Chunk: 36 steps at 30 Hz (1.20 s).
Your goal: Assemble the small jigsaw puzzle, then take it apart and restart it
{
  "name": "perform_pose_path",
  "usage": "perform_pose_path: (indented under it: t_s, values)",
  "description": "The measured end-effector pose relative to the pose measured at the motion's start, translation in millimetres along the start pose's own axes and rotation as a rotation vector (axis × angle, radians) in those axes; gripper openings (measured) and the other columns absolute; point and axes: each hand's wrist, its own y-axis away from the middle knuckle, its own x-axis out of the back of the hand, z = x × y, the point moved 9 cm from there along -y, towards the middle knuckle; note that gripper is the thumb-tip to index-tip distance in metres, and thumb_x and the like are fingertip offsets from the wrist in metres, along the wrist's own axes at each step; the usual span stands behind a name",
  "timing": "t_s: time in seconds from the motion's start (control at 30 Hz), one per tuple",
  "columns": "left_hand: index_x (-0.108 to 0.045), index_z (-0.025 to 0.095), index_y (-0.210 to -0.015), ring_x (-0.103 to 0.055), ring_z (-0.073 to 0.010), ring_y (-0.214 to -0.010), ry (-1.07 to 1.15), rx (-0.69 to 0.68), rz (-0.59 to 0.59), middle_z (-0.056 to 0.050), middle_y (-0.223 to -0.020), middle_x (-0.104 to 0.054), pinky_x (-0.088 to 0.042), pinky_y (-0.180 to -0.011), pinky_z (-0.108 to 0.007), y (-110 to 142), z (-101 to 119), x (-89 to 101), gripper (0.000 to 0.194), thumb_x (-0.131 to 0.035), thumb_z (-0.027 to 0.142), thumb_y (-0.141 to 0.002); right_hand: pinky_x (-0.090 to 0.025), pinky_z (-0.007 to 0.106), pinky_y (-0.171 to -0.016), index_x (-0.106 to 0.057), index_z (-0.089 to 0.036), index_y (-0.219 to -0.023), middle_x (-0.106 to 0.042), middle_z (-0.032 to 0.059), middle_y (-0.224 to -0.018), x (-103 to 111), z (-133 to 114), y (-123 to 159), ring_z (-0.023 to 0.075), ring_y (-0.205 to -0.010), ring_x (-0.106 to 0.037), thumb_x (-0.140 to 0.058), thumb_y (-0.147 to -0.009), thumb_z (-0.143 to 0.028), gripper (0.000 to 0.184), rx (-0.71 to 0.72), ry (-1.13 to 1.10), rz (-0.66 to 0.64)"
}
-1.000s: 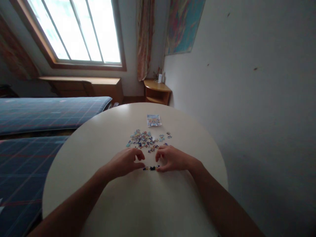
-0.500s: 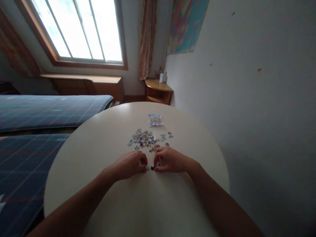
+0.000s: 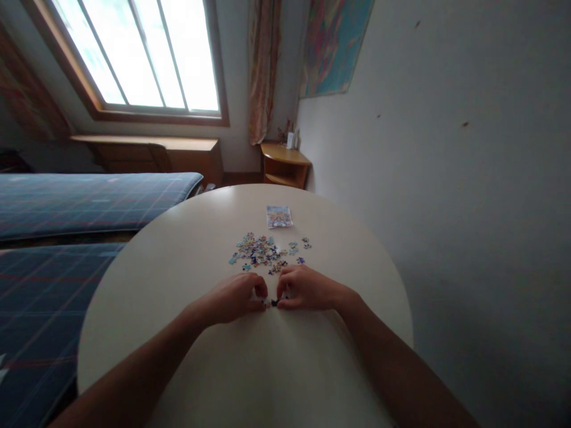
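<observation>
My left hand point(image 3: 236, 298) rests on the white round table point(image 3: 147, 291), its thumb and fingers closed on a small light puzzle piece point(image 3: 266, 304). Facing it, my right hand point(image 3: 307, 289) pinches a dark puzzle piece point(image 3: 274, 303). The two pieces lie very close together between the hands; whether they touch I cannot tell. Fingers partly cover both of them. Just beyond my hands is a heap of loose puzzle pieces point(image 3: 259, 248), many blue, light blue and yellowish.
A small picture sheet point(image 3: 279, 217) lies behind the heap. A few separate pieces point(image 3: 306, 242) sit to its right. Plaid mattresses point(image 3: 89, 202) adjoin the table on the left, and a white wall point(image 3: 446, 208) rises on the right. A corner shelf point(image 3: 285, 156) stands beyond.
My left hand has moved right and closed its fingers on the light piece. My right hand has shifted slightly left onto the dark piece, bringing both hands closer together.
</observation>
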Motion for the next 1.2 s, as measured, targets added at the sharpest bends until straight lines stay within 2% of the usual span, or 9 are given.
perform_pose_path:
  t_s: [0.4,0.57,0.77,0.87,0.93,0.97,1.1,1.17,1.2]
  values:
    - [-0.067,0.020,-0.091,-0.060,-0.0202,-0.082,-0.014,-0.030,0.005,-0.004,-0.090,-0.067,-0.043,-0.071,-0.028,1,5,0.0,0.017,-0.062,0.027,-0.076,-0.043,0.025,-0.071,-0.071,-0.019,-0.084,-0.063,0.0023,-0.083,2,-5,0,0.0140,-0.076,-0.057,-0.073,-0.075,-0.025,0.012,0.014,0.049,0.024]
    - [-0.067,0.020,-0.090,-0.061,-0.0203,-0.081,-0.017,-0.031,0.016,-0.004,-0.089,-0.069,-0.042,-0.070,-0.028,0,2,0.1,0.017,-0.064,0.029,-0.076,-0.044,0.023,-0.072,-0.074,-0.021,-0.095,-0.062,0.0011,-0.084,-4,-8,-1,0.0118,-0.074,-0.058,-0.072,-0.077,-0.022,0.017,0.075,0.000,0.007]
    - [-0.068,0.020,-0.088,-0.061,-0.0187,-0.078,-0.015,-0.026,0.000,-0.003,-0.086,-0.069,-0.041,-0.067,-0.026,0,9,1.0,0.013,-0.063,0.024,-0.076,-0.045,0.024,-0.074,-0.078,-0.027,-0.097,-0.063,0.0004,-0.080,-9,-6,-2,0.0106,-0.068,-0.057,-0.071,-0.081,-0.025,0.018,0.095,-0.029,-0.013]
    - [-0.068,0.020,-0.090,-0.061,-0.0179,-0.078,0.009,-0.057,-0.044,-0.002,-0.087,-0.069,-0.042,-0.067,-0.025,0,10,1.7,0.015,-0.065,0.026,-0.076,-0.045,0.024,-0.075,-0.078,-0.027,-0.096,-0.063,0.0003,-0.079,-9,-6,-2,0.0101,-0.068,-0.056,-0.072,-0.081,-0.025,0.017,0.109,-0.032,-0.002]
    - [-0.068,0.021,-0.094,-0.061,-0.0175,-0.077,0.028,-0.081,-0.067,-0.002,-0.087,-0.069,-0.042,-0.067,-0.025,-2,3,6.2,0.019,-0.066,0.030,-0.078,-0.045,0.024,-0.074,-0.078,-0.028,-0.096,-0.062,0.0006,-0.081,-8,-6,-2,0.0101,-0.068,-0.056,-0.072,-0.081,-0.027,0.017,0.113,-0.041,0.001]
    - [-0.068,0.021,-0.094,-0.061,-0.0173,-0.074,0.022,-0.074,-0.042,-0.002,-0.085,-0.069,-0.042,-0.066,-0.025,-4,-4,12.4,0.020,-0.065,0.033,-0.079,-0.046,0.024,-0.072,-0.078,-0.027,-0.097,-0.062,0.0009,-0.082,-7,-6,-2,0.0102,-0.068,-0.056,-0.072,-0.081,-0.029,0.017,0.110,-0.055,0.007]
    - [-0.067,0.022,-0.094,-0.060,-0.0186,-0.074,-0.119,0.025,0.250,-0.003,-0.085,-0.068,-0.042,-0.067,-0.028,-8,-47,52.9,0.019,-0.058,0.036,-0.086,-0.045,0.023,-0.067,-0.076,-0.021,-0.099,-0.063,0.0021,-0.080,10,5,0,0.0110,-0.068,-0.056,-0.071,-0.083,-0.034,0.021,0.069,-0.111,0.140]
    - [-0.066,0.021,-0.095,-0.061,-0.0191,-0.078,-0.156,0.042,0.309,-0.004,-0.091,-0.068,-0.043,-0.069,-0.029,-10,-62,60.3,0.019,-0.059,0.036,-0.085,-0.044,0.024,-0.066,-0.075,-0.021,-0.098,-0.064,0.0017,-0.077,23,20,4,0.0112,-0.066,-0.054,-0.070,-0.083,-0.031,0.018,0.010,-0.084,0.246]
    - [-0.067,0.022,-0.096,-0.062,-0.0192,-0.080,-0.162,0.044,0.299,-0.004,-0.095,-0.067,-0.044,-0.070,-0.028,-12,-67,59.1,0.020,-0.059,0.037,-0.085,-0.044,0.024,-0.065,-0.075,-0.021,-0.097,-0.064,0.0013,-0.075,31,29,8,0.0111,-0.064,-0.053,-0.069,-0.084,-0.029,0.017,-0.032,-0.067,0.299]
